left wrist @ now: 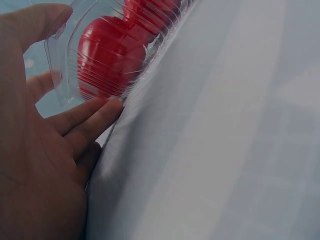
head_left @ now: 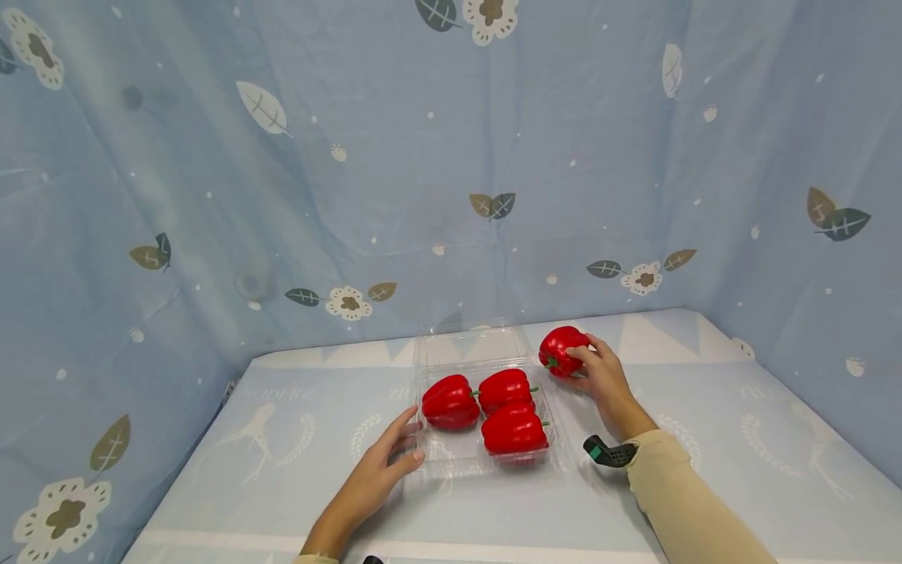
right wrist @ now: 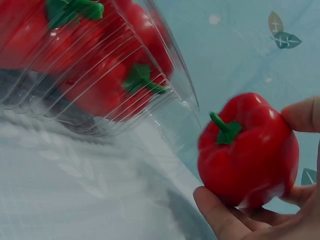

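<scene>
A clear plastic clamshell container (head_left: 451, 450) sits on the table with its lid (head_left: 472, 347) folded back. Inside lie red bell peppers with green stems: one pepper (head_left: 449, 402) on the left, another (head_left: 504, 391) at the back right and a third (head_left: 514, 429) at the front right. My left hand (head_left: 377, 466) rests against the container's left side, fingers extended and thumb near the front corner; the left wrist view shows its fingertips touching the ribbed wall (left wrist: 107, 85). Beyond the container's right side, my right hand (head_left: 599, 376) grips another red bell pepper (right wrist: 247, 152) between thumb and fingers.
A pale blue and white patterned cloth (head_left: 268, 470) covers the table. Behind and at both sides hangs a blue curtain (head_left: 395, 172) with leaves and flowers. A black strap (head_left: 609, 452) is on the right wrist.
</scene>
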A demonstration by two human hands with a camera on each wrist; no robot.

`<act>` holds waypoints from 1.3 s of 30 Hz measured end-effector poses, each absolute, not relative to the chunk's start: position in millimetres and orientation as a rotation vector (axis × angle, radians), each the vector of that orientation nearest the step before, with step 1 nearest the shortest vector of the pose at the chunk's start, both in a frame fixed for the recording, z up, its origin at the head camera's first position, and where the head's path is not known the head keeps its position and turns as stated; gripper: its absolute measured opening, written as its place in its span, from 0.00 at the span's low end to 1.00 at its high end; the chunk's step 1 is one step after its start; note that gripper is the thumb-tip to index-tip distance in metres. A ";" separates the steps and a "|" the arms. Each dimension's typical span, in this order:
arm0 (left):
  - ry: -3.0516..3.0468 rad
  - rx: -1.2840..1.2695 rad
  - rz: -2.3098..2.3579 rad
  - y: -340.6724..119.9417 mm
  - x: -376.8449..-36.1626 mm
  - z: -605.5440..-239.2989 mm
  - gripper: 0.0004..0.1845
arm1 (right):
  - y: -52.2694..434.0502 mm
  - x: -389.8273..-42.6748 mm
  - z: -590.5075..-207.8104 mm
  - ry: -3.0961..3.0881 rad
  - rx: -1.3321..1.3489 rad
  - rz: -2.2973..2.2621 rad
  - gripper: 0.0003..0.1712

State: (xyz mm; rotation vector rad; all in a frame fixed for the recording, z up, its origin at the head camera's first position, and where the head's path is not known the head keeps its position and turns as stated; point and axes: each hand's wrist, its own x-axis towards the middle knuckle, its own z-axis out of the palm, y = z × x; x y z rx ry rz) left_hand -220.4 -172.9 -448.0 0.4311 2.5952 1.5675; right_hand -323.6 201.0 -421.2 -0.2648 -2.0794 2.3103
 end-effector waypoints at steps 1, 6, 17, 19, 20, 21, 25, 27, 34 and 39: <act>2.597 0.430 1.566 -172.9 -220.3 -448.1 0.36 | 200.6 -323.4 -421.0 -2.085 -0.246 2.307 0.47; 2.594 0.438 1.570 -173.2 -220.1 -449.2 0.35 | 199.6 -323.3 -421.2 -2.104 -0.181 2.306 0.47; 2.574 0.458 1.583 -174.1 -220.3 -447.2 0.35 | 203.0 -323.0 -422.2 -2.044 -0.101 2.399 0.42; 2.575 0.460 1.582 -174.4 -220.7 -448.0 0.35 | 202.3 -322.8 -421.7 -2.029 -0.076 2.412 0.42; 2.574 0.458 1.587 -174.4 -220.7 -448.4 0.35 | 202.0 -322.7 -421.5 -2.026 -0.066 2.413 0.42; 2.574 0.456 1.591 -174.4 -220.7 -448.7 0.35 | 201.6 -322.8 -421.3 -2.020 -0.057 2.415 0.41; 2.582 0.450 1.592 -174.6 -220.1 -450.1 0.35 | 200.8 -322.6 -420.3 -2.005 -0.051 2.415 0.40; 2.588 0.449 1.583 -174.6 -219.8 -449.8 0.35 | 201.0 -322.1 -419.4 -2.002 -0.050 2.407 0.40; 2.575 0.449 1.587 -174.9 -218.1 -448.0 0.35 | 202.4 -320.8 -415.4 -1.981 -0.072 2.399 0.41; 2.568 0.472 1.595 -174.7 -218.3 -448.0 0.35 | 201.3 -319.3 -412.3 -1.962 -0.051 2.409 0.41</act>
